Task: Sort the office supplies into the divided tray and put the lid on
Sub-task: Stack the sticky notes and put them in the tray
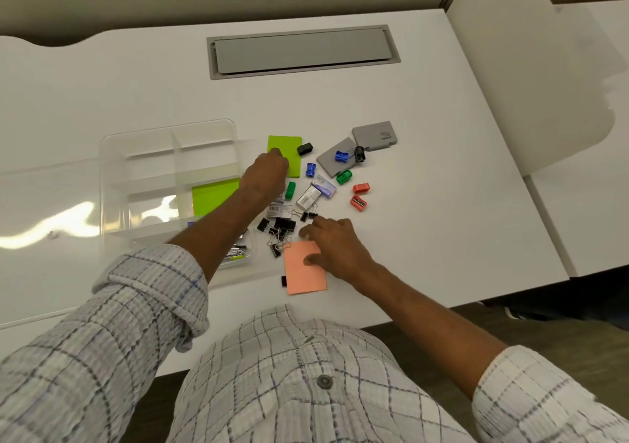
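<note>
Clear plastic divided tray [143, 156] sits left on the white desk [442, 204]; its near compartments are hidden by our left forearm, only a green sticky pad [212, 197] and some metal bits show. Clear lid [44, 184] is cut off at the left edge. Left hand [263, 175] rests on a second green sticky-note pad [289, 150]; fingers curled, grip can't be confirmed. Right hand [335, 245] lies flat, fingers spread, on the salmon-pink sticky-note pad [304, 272], partly covering the black binder clips [280, 230]. Coloured plastic sharpeners [360, 188] lie scattered further right.
</note>
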Available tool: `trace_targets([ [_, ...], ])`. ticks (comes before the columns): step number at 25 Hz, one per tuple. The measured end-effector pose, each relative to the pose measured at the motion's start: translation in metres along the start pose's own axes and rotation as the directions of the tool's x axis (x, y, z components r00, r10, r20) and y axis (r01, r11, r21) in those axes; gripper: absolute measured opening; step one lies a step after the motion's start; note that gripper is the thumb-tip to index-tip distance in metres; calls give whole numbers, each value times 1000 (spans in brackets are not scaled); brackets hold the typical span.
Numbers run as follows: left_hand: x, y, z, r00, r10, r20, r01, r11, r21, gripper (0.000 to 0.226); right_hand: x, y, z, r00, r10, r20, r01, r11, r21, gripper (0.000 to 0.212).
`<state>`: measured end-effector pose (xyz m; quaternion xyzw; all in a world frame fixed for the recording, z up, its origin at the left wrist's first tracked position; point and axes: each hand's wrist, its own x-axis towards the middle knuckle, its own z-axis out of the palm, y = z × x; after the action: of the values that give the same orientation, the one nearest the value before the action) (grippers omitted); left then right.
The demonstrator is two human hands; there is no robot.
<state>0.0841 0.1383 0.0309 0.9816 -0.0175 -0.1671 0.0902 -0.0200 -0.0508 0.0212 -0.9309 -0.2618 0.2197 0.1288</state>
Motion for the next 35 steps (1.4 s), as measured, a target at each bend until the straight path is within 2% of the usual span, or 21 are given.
trace_targets([
  [4, -2, 6, 4, 997, -50, -65, 42, 992, -115, 25, 10, 10, -18, 999, 42, -30, -42, 999, 26, 45],
  [7, 0, 9, 5, 984, -145, -100, 114, 957, -268, 27, 7, 20, -30, 984, 136, -115, -110, 972, 208, 34],
  [11, 3, 8, 11, 968, -193, -159, 138, 944, -301, 35, -3, 32, -49, 933, 259, -249, -151, 912, 382, 25],
  [14, 7, 7, 10, 956, -256, -145, 179, 898, -402, 54, -9, 40, -59, 884, 358, -299, -167, 841, 515, 26],
  [16, 11, 7, 5, 933, -352, -72, 271, 823, -499, 76, -15, 46, -63, 850, 440, -289, -180, 758, 627, 26],
  [18, 16, 4, 1, 912, -408, -36, 318, 759, -568, 88, -20, 51, -64, 827, 504, -248, -194, 671, 716, 26],
  [20, 18, 1, -1, 907, -417, -62, 288, 719, -632, 80, -22, 55, -65, 809, 556, -192, -201, 569, 798, 25],
  [22, 15, 2, -2, 901, -420, -109, 233, 682, -694, 62, -22, 59, -66, 791, 597, -136, -198, 460, 865, 25],
  [24, 11, 5, -6, 891, -421, -170, 178, 668, -723, 44, -22, 62, -65, 791, 605, -93, -153, 343, 927, 25],
  [28, 0, 6, -19, 874, -417, -247, 88, 638, -765, 29, -18, 65, -70, 802, 594, -53, -30, 129, 991, 28],
  [30, -7, 4, -26, 874, -415, -251, 52, 594, -802, 26, -14, 67, -72, 800, 597, -56, 3, 90, 996, 28],
  [35, -31, -6, -35, 911, -375, -172, -7, 403, -915, 26, -2, 62, -76, 828, 557, -66, 75, 7, 997, 29],
])
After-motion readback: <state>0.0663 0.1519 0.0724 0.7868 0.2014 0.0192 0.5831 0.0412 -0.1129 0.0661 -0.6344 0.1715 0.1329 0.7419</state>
